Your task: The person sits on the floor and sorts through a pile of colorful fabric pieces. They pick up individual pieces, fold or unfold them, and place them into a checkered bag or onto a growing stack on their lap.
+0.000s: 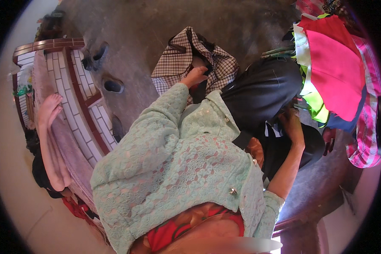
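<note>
At the mouth of a black-and-white checked cloth bag (169, 70), my left hand (194, 77) reaches over the opening with its fingers stretched out. Something reddish shows below that hand inside the bag, too dark to name. My right hand (291, 123) is bent down beside my leg in black trousers (262, 86). Its fingers are curled in, close to dark cloth and a small white piece (273, 129). What they hold, if anything, is hidden.
At right hangs a pile of red-pink cloth pieces (334, 72) with neon yellow edges, beside pink checked cloth (370, 139). Dark shoes (113, 84) lie on the grey floor. Another person's bare legs (51, 131) rest on a mattress (65, 135) over a white brick-patterned platform (70, 91).
</note>
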Demonstrator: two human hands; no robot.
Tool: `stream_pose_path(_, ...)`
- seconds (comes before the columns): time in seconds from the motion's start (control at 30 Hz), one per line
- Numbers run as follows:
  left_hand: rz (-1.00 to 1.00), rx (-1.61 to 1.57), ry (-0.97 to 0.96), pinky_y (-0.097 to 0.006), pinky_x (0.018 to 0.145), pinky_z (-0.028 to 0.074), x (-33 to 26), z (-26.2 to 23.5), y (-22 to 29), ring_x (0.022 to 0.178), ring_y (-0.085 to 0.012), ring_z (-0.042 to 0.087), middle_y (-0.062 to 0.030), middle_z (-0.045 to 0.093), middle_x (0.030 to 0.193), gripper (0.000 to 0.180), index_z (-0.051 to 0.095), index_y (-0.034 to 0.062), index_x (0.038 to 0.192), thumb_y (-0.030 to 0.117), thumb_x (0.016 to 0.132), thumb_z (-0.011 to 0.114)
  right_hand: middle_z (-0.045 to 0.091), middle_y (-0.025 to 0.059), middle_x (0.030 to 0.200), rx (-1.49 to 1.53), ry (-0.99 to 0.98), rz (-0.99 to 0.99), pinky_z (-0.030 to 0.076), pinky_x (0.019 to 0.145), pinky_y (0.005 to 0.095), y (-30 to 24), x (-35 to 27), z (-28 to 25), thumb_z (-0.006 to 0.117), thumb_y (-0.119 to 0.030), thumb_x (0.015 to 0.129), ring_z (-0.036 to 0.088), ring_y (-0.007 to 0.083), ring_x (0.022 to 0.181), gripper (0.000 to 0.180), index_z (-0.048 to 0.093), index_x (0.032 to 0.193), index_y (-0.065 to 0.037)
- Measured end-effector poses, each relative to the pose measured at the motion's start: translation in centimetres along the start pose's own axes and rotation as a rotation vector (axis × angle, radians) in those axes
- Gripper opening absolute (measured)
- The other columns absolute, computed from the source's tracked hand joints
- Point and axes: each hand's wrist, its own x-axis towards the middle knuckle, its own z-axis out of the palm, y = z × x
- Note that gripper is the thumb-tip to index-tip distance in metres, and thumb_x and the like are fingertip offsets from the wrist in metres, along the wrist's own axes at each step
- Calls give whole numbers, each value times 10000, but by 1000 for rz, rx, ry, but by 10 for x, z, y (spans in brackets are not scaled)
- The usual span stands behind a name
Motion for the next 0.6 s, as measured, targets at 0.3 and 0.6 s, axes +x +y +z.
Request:
stream_pose_path(0.3, -316, -62, -271, -390, 849, 480, -6, 42, 16, 1053, -338, 583, -223, 513, 1285, 749, 300, -11, 1398, 229, 809, 696, 615, 246, 979, 100, -49, 55, 450, 796, 406, 6, 3, 9, 561, -135, 858, 605, 377, 947, 275, 550, 1088, 15)
stream_pose_path(0.6, -588, -462, -202, -368, 836, 485, 0, 54, 17, 1118, -288, 553, -218, 534, 1254, 890, 284, -56, 1397, 190, 707, 789, 626, 259, 970, 76, -92, 76, 465, 775, 448, 3, 5, 6, 598, -167, 841, 578, 436, 936, 288, 587, 1060, 19)
